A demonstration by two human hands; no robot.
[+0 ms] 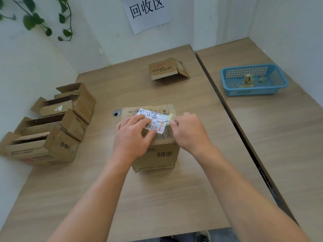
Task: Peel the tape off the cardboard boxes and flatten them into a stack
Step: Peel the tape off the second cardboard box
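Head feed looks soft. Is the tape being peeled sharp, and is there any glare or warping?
Head view: the tape pinched by the right hand is blurred and shiny; the label barcode is legible; the table edge bows from the wide lens; lighting is even.

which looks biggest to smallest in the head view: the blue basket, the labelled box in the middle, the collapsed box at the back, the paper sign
1. labelled box, though it is nearest the camera, so nearness helps
2. blue basket
3. paper sign, cut off at the top edge, so unsure
4. collapsed box
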